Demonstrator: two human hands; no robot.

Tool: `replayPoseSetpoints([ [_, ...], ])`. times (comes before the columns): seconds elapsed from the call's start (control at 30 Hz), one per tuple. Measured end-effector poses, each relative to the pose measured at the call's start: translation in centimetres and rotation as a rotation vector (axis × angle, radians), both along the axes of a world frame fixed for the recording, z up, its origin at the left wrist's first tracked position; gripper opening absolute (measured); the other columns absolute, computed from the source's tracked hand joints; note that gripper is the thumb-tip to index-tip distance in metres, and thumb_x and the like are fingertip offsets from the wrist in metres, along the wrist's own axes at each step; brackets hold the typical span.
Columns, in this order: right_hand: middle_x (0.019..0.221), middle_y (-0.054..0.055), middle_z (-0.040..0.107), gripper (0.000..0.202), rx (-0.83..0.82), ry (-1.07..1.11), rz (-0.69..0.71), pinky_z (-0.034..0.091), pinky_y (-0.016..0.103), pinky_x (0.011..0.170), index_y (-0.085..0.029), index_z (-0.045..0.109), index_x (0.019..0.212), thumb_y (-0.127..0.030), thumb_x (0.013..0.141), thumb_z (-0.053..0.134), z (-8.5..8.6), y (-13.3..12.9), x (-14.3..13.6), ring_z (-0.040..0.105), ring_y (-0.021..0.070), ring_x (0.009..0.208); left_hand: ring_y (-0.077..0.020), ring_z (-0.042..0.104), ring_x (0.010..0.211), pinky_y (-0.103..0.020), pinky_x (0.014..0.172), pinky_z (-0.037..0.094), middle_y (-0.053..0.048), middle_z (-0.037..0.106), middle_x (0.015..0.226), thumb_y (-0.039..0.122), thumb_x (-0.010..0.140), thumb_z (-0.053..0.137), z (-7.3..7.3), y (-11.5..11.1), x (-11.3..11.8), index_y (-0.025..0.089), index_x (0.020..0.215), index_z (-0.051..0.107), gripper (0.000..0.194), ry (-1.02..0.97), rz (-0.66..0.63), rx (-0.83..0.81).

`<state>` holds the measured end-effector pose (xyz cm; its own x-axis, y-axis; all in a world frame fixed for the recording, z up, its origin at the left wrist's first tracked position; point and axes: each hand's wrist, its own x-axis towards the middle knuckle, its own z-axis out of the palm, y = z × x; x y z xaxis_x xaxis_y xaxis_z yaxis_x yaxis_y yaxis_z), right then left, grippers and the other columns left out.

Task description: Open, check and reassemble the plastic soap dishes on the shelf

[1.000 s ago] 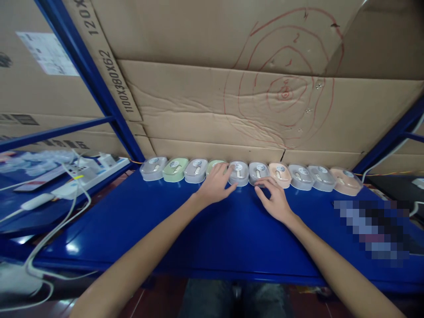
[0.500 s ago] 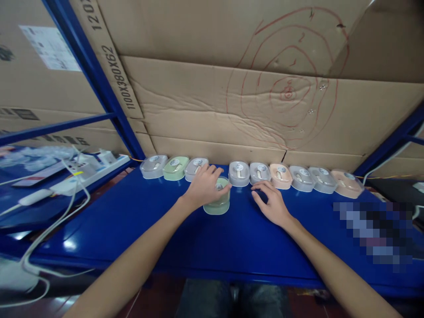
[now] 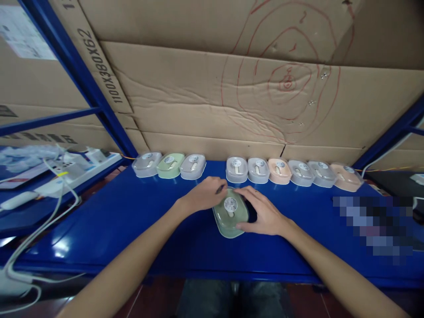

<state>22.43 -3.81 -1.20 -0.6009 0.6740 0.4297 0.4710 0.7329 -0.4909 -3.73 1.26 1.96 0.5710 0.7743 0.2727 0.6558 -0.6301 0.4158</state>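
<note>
A green lidded box [image 3: 231, 223] with a clear top, a round white label and a small pale tab stands on the blue tabletop in front of me. My right hand [image 3: 265, 213] holds it from the right, thumb on the near right side and fingers at the far edge. At its far left corner is my left hand [image 3: 206, 193], with fingers curled and closed; a small dark spot shows between them, and what they pinch, if anything, is hidden. Behind, a grey box [image 3: 193, 167] and another grey box [image 3: 236, 170] flank a gap in the row.
Several similar boxes, among them a green one [image 3: 170, 166] and a peach one [image 3: 280, 171], line the back against a cardboard wall [image 3: 185, 79]. A white power strip [image 3: 71, 179] with cables lies left. Blue frame posts [image 3: 112, 128] stand at the sides.
The green box has come nearer and to the right. My right hand has moved in and gripped it. My left hand has slid off its top to the far left corner, fingers curling. The view has shifted slightly.
</note>
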Motion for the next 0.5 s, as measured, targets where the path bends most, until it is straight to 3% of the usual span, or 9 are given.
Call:
replayPoseSetpoints([
  [0.13, 0.152, 0.016, 0.063, 0.106, -0.011, -0.031, 0.003, 0.060, 0.061, 0.109, -0.033, 0.039, 0.170, -0.057, 0.082, 0.092, 0.4, -0.4, -0.1, 0.067, 0.0416, 0.134, -0.0251, 0.072, 0.092, -0.040, 0.085, 0.055, -0.007, 0.076, 0.090, 0.027, 0.106, 0.045, -0.2, -0.4, 0.4, 0.022, 0.090, 0.071, 0.032, -0.003, -0.030, -0.033],
  [0.33, 0.165, 0.014, 0.057, 0.092, 0.021, 0.014, 0.042, 0.054, 0.062, 0.120, -0.033, 0.034, 0.171, -0.035, 0.092, 0.080, 0.5, 0.3, 1.0, 0.061, 0.0396, 0.147, -0.0206, 0.066, 0.071, -0.033, 0.067, 0.044, -0.003, 0.069, 0.073, 0.030, 0.109, 0.038, 0.4, 0.1, -0.4, 0.022, 0.078, 0.063, 0.040, 0.039, 0.051, -0.121],
  [0.43, 0.162, 0.015, 0.060, 0.088, 0.047, 0.033, -0.022, 0.055, 0.063, 0.119, -0.033, 0.038, 0.169, -0.039, 0.092, 0.081, 0.1, 0.8, 1.5, 0.063, 0.0401, 0.145, -0.0206, 0.064, 0.068, -0.033, 0.064, 0.041, -0.004, 0.069, 0.071, 0.035, 0.109, 0.040, 0.4, 0.4, -0.6, 0.022, 0.076, 0.064, 0.043, 0.048, 0.120, -0.113],
  [0.5, 0.163, 0.015, 0.060, 0.098, 0.055, 0.016, -0.048, 0.054, 0.063, 0.119, -0.034, 0.039, 0.170, -0.048, 0.087, 0.088, -0.2, 1.0, 1.3, 0.062, 0.0418, 0.146, -0.0215, 0.063, 0.065, -0.034, 0.064, 0.041, -0.004, 0.068, 0.069, 0.045, 0.111, 0.043, 0.3, 0.5, -0.5, 0.022, 0.078, 0.067, 0.046, 0.054, 0.191, -0.060],
])
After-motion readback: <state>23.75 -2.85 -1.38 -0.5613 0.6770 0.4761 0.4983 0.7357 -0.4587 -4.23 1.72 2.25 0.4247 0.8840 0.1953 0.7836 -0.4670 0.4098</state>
